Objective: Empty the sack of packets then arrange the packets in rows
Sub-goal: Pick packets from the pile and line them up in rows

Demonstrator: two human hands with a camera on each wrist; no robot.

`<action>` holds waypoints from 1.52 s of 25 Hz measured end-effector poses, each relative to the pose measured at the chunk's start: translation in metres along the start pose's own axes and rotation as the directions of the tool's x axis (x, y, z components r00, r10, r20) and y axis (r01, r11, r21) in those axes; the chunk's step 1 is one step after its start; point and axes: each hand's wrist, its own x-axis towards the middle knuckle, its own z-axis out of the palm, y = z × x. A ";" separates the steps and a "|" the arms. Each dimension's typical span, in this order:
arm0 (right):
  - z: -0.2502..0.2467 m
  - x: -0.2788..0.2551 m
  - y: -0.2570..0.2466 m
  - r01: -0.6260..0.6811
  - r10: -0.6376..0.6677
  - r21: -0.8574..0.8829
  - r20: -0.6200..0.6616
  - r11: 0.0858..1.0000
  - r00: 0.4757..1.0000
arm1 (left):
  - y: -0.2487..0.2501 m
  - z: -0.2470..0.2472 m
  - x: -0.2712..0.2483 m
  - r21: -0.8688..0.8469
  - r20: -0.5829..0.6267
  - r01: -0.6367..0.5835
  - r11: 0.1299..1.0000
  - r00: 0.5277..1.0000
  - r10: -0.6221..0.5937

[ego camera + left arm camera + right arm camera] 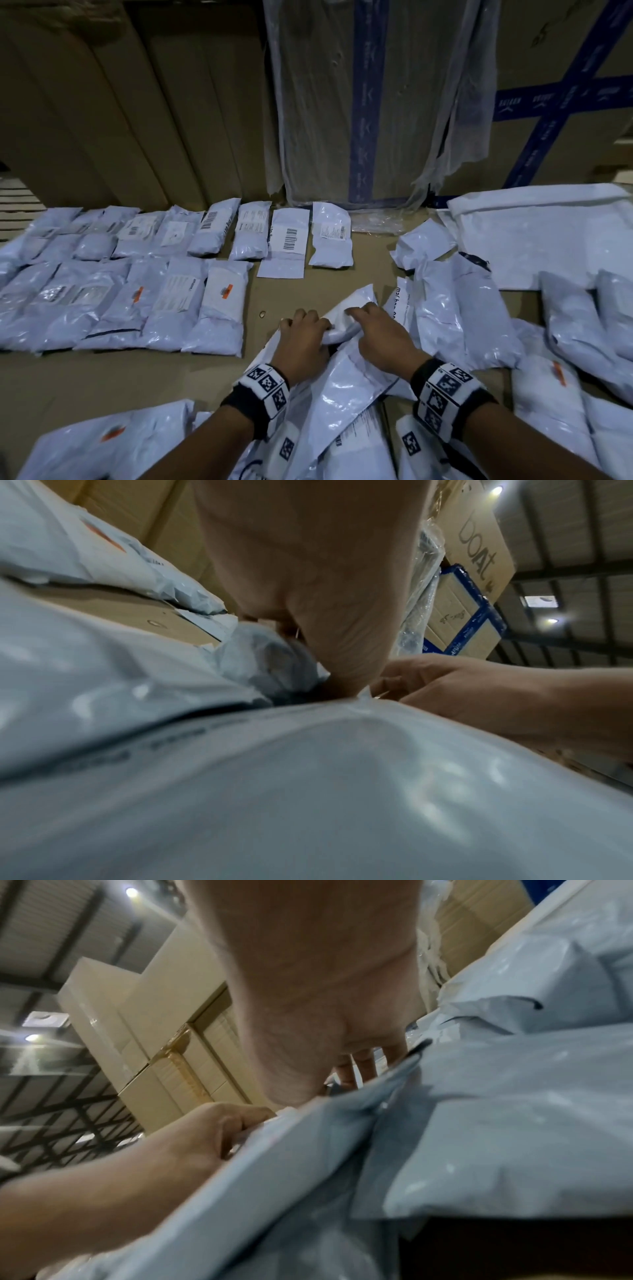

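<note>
A long white plastic packet [342, 363] lies slanted on the cardboard surface in front of me. My left hand [303, 337] grips its crumpled upper end, fingers curled into the plastic. My right hand [373, 329] holds the same end from the right, fingers bent over it. The wrist views show the packet [308, 791] [445, 1137] close up beneath each palm. Two rows of white packets [137, 270] lie side by side at the left. The flat, empty white sack [541, 233] lies at the far right.
Loose packets [479, 308] are heaped at the right and along the near edge [102, 442]. Tall cardboard boxes [137, 102] with blue tape stand like a wall behind the surface. A bare strip of cardboard [267, 294] runs between the rows and the heap.
</note>
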 end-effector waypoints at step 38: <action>-0.082 -0.092 -0.198 0.226 0.283 0.856 -0.386 0.464 0.878 | -0.032 -0.170 -0.077 -0.991 0.054 0.078 0.112 0.978 -0.199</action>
